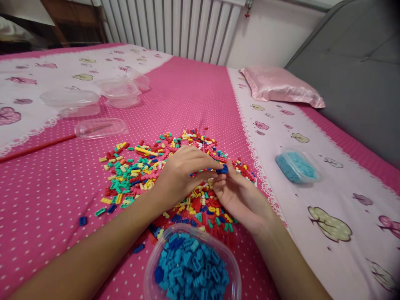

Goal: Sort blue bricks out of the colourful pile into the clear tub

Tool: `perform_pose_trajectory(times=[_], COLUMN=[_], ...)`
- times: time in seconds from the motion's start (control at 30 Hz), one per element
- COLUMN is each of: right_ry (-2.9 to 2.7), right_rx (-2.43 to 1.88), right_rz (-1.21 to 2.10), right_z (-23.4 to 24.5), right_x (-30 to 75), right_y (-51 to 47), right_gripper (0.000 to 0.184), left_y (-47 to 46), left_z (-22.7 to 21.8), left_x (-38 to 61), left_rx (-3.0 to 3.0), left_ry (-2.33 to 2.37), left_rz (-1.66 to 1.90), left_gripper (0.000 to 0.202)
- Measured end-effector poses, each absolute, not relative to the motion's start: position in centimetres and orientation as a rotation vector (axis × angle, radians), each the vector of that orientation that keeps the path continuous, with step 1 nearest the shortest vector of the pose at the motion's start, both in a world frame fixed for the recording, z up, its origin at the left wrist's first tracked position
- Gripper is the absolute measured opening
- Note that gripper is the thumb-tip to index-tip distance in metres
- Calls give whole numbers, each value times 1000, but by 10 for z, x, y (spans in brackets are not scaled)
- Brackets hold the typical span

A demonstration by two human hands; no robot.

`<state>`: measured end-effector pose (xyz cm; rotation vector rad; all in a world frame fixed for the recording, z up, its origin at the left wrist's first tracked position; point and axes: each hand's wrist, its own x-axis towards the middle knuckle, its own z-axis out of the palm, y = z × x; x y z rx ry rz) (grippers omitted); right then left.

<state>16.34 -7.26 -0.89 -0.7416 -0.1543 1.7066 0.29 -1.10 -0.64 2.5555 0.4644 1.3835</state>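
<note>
Both hands meet over a spread pile of small toy bricks (125, 183) in red, yellow, green, pink, white and blue. A dark blue brick (222, 169) is pinched between them. My left hand (184, 168) comes at it from the left, palm down, its fingertips closed on the brick's near side. My right hand (239, 196) is turned palm inward, with thumb and fingers closed at the brick's other side. Just below stands a clear plastic tub (236, 271) of light blue bricks (193, 266), with a few darker blue ones among them.
Several clear containers and lids (118, 89) lie at the far left, with a flat clear lid (101, 128) by a red stick (37, 148). A second tub of light blue bricks (296, 166) sits right. A pink pillow (281, 87) rests near the grey headboard (353, 62).
</note>
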Motion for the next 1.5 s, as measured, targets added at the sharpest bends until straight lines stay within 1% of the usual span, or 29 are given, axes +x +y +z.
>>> perform_pose_trajectory(times=[0.2, 0.3, 0.43, 0.67, 0.77, 0.87, 1.0, 1.1, 1.27, 1.37, 1.5], right_ry=[-205, -309, -310, -280, -310, -428, -729, -919, -963, -993, -986], right_rx=[-779, -778, -777, -806, -820, -855, -1004, -1101, -1129, -1150, -1185], right_rz=[1694, 1683, 1671, 1653, 1646, 1563, 1277, 1109, 1106, 1096, 1054], right_z=[-10, -11, -12, -13, -15, -14, -13, -16, -23, -25, -23], right_x=[162, 161, 161, 161, 161, 160, 157, 157, 162, 164, 164], right_y=[-73, -74, -74, -73, -74, -75, -76, -75, -73, -72, -72], right_gripper=[20, 19, 21, 20, 18, 21, 28, 30, 32, 27, 23], left_y=[-14, -15, -17, -19, -21, -21, -18, -16, -13, -13, -15], left_z=[-2, -1, 0, 3, 4, 5, 4, 1, -3, -6, -6], left_x=[2, 3, 3, 4, 6, 8, 8, 6, 3, 3, 4], left_rx=[2540, 2544, 2524, 2526, 2381, 2132, 1919, 1866, 1854, 1836, 1889], left_ry=[525, 533, 625, 653, 687, 722, 721, 747, 766, 764, 765], left_rz=[1361, 1348, 1320, 1326, 1308, 1186, 1026, 998, 980, 945, 1004], left_gripper=[21, 16, 8, 5, 3, 3, 4, 6, 6, 6, 8])
